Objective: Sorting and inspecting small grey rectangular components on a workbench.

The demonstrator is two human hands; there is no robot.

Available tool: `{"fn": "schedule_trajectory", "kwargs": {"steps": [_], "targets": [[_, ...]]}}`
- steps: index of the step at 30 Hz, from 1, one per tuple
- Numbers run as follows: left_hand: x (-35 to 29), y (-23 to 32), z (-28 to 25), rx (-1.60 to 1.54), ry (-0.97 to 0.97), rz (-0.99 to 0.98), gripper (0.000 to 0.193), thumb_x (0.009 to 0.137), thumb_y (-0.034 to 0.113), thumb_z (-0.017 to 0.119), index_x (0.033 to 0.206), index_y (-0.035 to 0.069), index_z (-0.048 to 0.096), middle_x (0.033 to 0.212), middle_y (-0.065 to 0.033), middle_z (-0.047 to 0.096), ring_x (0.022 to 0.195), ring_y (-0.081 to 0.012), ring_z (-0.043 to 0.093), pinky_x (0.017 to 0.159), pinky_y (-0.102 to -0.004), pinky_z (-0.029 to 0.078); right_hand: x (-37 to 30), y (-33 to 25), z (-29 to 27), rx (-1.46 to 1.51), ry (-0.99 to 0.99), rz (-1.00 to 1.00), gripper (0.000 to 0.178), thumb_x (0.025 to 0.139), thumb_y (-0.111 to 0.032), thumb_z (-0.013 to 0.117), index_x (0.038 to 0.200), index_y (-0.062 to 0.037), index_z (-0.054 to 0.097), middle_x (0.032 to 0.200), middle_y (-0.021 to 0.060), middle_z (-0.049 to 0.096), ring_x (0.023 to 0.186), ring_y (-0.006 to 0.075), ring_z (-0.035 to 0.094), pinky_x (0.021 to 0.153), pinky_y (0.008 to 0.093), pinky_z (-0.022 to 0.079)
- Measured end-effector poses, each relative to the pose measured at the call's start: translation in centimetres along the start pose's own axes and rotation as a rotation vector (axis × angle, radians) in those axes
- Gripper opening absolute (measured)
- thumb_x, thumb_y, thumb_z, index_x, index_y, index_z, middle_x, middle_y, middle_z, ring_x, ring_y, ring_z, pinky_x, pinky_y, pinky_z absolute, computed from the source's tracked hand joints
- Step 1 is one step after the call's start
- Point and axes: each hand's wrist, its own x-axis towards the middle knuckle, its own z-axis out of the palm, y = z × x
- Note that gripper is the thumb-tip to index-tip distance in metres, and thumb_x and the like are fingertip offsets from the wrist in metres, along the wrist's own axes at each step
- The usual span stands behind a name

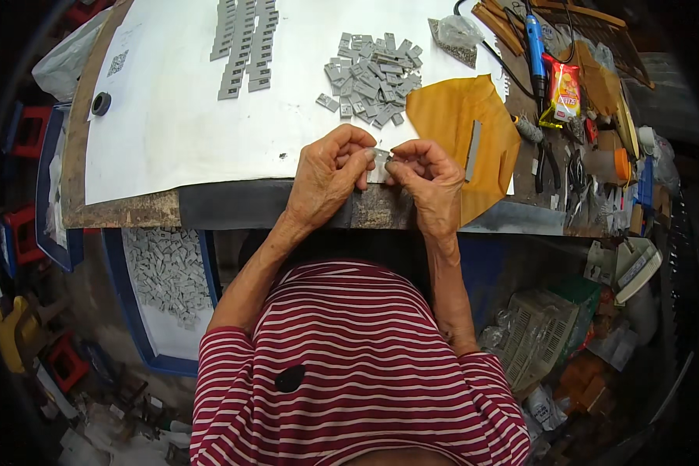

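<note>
Grey piece [381, 155]: located between our two hands, just above the near edge of the white sheet [171, 144] on the worktop [136, 210]. Hand state: fingers [352, 134] of our left hand [325, 172] pinch it from one side, thumb against forefinger; those of our right hand [435, 185] pinch at its other end. Neither hand is released. Whether the right one also grips a separate tiny part, we cannot tell; the fingertips cover too much.

Surroundings: a loose heap of pieces [373, 78], similarly grey, lies on the sheet beyond our hands. Farther left, more sit in neat, stepped rows of pieces [264, 46]. To our right we note a yellow-brown paper [443, 109] carrying a thin grey strip [473, 151]; past it, a blue pen-shaped tool [533, 46]. Below the worktop's edge, at our left, a blue tray [175, 365] contains many small pale pieces.

Step in hand, our judgement: close fingertip work on a single piece, apparently fitting or checking it. Next move, also judged: it calls for a steady left pinch, fine right-hand pressure or adjustment, and enough exposed surface to see the join.
</note>
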Motion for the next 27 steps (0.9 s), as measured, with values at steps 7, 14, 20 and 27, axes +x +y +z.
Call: {"fn": "schedule_trajectory", "kwargs": {"steps": [7, 14, 20, 27], "targets": [[-0.05, 0.06, -0.28, -0.012, -0.012, -0.009, 0.014, 0.086, 0.005, 0.052, 0.098, -0.004, 0.054, 0.075, -0.0063, 0.060, 0.059, -0.0066, 0.054, 0.056, -0.0180, 0.044, 0.03, -0.28, 0.25, 0.001, -0.011, -0.008, 0.019, 0.075, 0.003, 0.063, 0.094, 0.0033, 0.061, 0.073, 0.0025, 0.060, 0.063, 0.0059, 0.057, 0.058, 0.0177, 0.046], [-0.01, 0.19, -0.04, -0.052, 0.011, 0.004, 0.010, 0.084, 0.002, 0.052, 0.092, -0.004, 0.053, 0.072, -0.0038, 0.057, 0.056, -0.0049, 0.052, 0.051, -0.0164, 0.042, 0.05, -0.33, -0.14, -0.069, -0.019, -0.021, 0.017, 0.078, -0.001, 0.059, 0.094, 0.0027, 0.063, 0.071, 0.0015, 0.059, 0.061, 0.0057, 0.052, 0.058, 0.0188, 0.043], [0.13, -0.07, -0.15, -0.054, 0.025, -0.001, 0.010, 0.084, 0.002, 0.052, 0.093, -0.004, 0.053, 0.072, -0.0048, 0.058, 0.056, -0.0056, 0.053, 0.051, -0.0171, 0.043, 0.24, -0.15, -0.04, 0.018, 0.015, -0.005, 0.014, 0.078, -0.001, 0.058, 0.091, 0.0035, 0.061, 0.072, 0.0023, 0.059, 0.061, 0.0059, 0.053, 0.058, 0.0182, 0.043], [0.17, -0.07, -0.21, -0.079, 0.024, -0.016, 0.012, 0.084, 0.003, 0.052, 0.093, -0.005, 0.053, 0.071, -0.0058, 0.059, 0.056, -0.0063, 0.054, 0.051, -0.0176, 0.044, 0.45, 0.04, 0.10, 0.129, 0.017, 0.022, 0.014, 0.080, 0.000, 0.061, 0.092, 0.0043, 0.057, 0.075, 0.0059, 0.061, 0.063, 0.0090, 0.060, 0.057, 0.0179, 0.047]]}}
